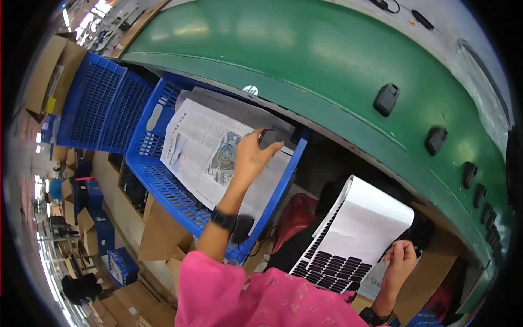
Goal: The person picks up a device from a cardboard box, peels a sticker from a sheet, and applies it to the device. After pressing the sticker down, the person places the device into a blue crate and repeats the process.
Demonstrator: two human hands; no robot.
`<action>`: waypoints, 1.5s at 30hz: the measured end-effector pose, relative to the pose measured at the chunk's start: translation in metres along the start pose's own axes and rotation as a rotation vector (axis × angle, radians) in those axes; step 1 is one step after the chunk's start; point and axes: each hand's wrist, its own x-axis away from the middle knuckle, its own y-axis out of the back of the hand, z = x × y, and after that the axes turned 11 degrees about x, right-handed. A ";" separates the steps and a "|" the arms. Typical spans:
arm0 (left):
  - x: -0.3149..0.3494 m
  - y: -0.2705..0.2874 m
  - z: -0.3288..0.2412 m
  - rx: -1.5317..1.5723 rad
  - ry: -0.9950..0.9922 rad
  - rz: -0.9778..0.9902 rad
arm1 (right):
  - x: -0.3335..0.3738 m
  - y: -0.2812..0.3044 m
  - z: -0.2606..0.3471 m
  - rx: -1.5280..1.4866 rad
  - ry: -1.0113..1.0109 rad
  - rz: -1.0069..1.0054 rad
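Observation:
My left hand [251, 157] reaches into a blue plastic basket [182, 219], thumb and fingers closed around a small dark device [266, 138]. Under it, printed newspaper sheets [196, 144] line the basket. Another black device [243, 229] sits at the basket's near edge, beside my wrist. On my lap lies a white sheet of black stickers [340, 267], its upper part curled over and bare of stickers. Next to that sheet is my right hand [400, 263], fingers pinched together; whatever may be between them is too small to make out.
A green work surface [321, 60] curves along the far side, with several black devices [387, 100] spaced along it. More blue baskets [103, 103] stand at the left. Cardboard boxes [163, 234] are on the floor, and a red object [297, 215] is beneath the surface.

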 end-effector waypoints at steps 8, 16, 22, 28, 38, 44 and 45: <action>-0.047 -0.061 0.061 -0.254 -0.228 0.000 | 0.003 -0.007 -0.005 0.051 0.012 -0.005; -0.052 -0.061 0.065 -0.116 -0.318 0.054 | -0.001 -0.011 -0.002 0.042 0.007 0.014; -0.024 -0.038 0.020 -0.140 -0.419 -0.097 | 0.012 -0.003 0.004 0.061 0.008 -0.007; 0.020 -0.050 -0.135 0.130 -0.568 0.151 | 0.034 -0.004 -0.021 0.246 0.100 -0.126; -0.106 -0.140 -0.194 -0.445 -0.711 0.153 | 0.079 -0.001 -0.012 0.652 0.415 -0.154; -0.013 -0.092 -0.207 0.706 -0.117 0.568 | 0.085 0.002 -0.028 0.786 0.442 -0.161; 0.011 -0.079 -0.198 0.764 -0.159 0.590 | 0.083 -0.002 -0.027 0.782 0.458 -0.162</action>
